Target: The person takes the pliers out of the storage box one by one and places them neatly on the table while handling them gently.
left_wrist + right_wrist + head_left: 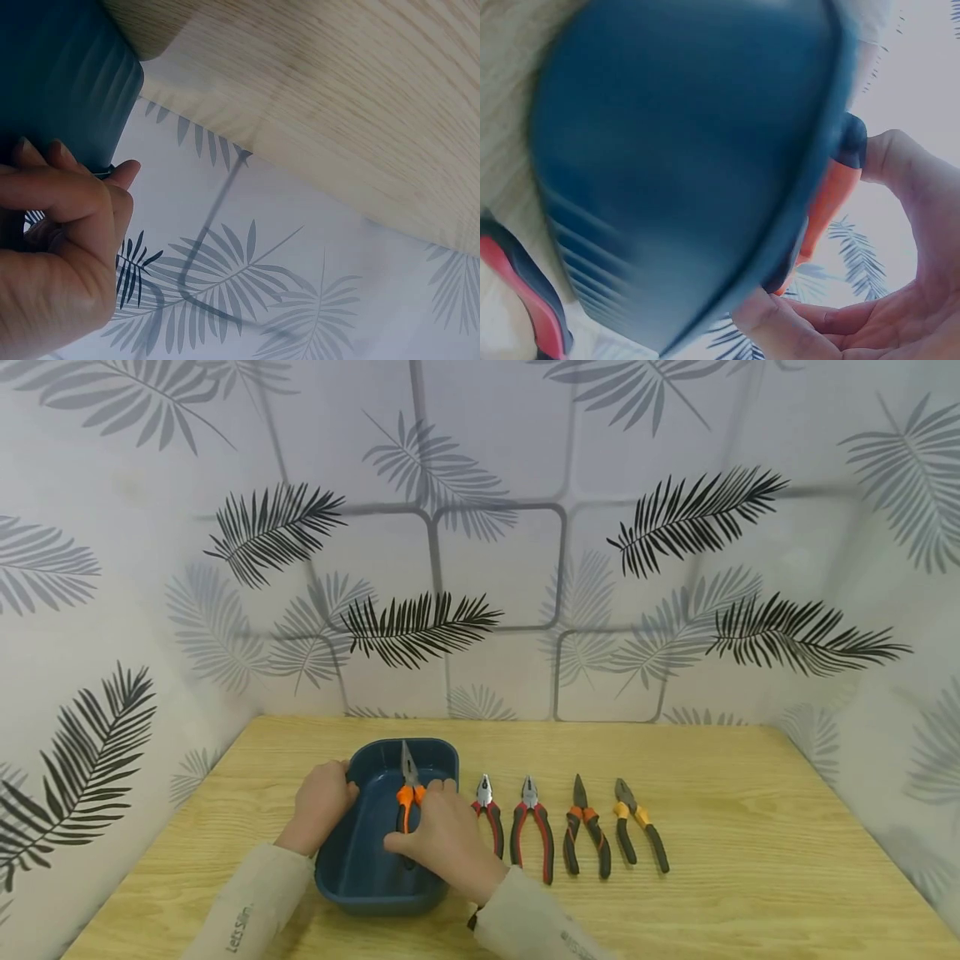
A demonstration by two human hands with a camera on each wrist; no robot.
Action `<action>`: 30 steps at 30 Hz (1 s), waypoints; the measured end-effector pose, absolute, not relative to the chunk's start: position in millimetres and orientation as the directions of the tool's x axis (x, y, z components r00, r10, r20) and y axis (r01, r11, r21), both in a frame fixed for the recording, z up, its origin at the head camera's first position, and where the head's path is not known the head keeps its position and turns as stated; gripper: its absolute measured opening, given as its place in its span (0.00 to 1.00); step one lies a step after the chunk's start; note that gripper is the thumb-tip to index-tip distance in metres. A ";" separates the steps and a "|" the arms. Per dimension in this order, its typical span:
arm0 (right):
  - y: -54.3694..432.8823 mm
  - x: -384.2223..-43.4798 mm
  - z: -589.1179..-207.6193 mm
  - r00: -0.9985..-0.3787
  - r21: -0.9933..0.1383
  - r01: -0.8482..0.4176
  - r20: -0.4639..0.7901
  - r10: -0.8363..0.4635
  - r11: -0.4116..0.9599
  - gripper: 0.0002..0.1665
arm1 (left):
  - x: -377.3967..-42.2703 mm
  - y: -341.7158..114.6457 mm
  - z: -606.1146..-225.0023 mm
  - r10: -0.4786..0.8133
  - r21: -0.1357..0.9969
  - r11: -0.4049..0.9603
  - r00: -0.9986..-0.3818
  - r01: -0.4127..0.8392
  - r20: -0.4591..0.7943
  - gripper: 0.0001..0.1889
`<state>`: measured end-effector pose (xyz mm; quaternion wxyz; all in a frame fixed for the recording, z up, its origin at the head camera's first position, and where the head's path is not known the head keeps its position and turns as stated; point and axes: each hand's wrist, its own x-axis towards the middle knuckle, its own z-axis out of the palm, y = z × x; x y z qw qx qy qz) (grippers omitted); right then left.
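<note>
A dark blue plastic tub stands on the table's left part. My left hand grips its left rim, with the thumb and fingers on the wall; the left wrist view shows the same left hand at the tub's edge. Over the tub, my right hand holds long-nose pliers with orange and black handles, jaws pointing to the back. In the right wrist view, the thumb and fingers hold the orange handle, while the tub wall hides part of the pliers.
To the tub's right lie two red-and-black combination pliers, the nearer partly behind my right hand. Beyond them are orange-and-black long-nose pliers and yellow-and-black cutters. A leaf-patterned wall borders the wooden table.
</note>
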<state>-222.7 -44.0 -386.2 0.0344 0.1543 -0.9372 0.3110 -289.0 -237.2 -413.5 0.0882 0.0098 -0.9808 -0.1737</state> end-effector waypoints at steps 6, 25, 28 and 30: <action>-33.1 -221.6 -378.6 -0.957 -0.619 -0.289 0.174 -0.232 0.730 0.35 | -287.7 -237.0 -412.4 -0.045 0.351 0.936 -0.984 0.018 0.171 0.18; 7.6 -225.0 -363.1 -0.975 -0.616 -0.213 0.188 -0.121 0.758 0.29 | -289.4 -238.4 -413.9 -0.028 0.334 0.942 -0.980 0.040 0.197 0.19; 16.3 -224.1 -363.5 -0.978 -0.604 -0.192 0.180 -0.102 0.774 0.29 | -289.0 -238.0 -414.9 -0.031 0.338 0.940 -0.980 0.039 0.197 0.19; 23.1 -223.7 -365.8 -0.978 -0.578 -0.189 0.187 -0.096 0.794 0.29 | -288.7 -237.6 -415.6 -0.027 0.341 0.939 -0.980 0.043 0.197 0.20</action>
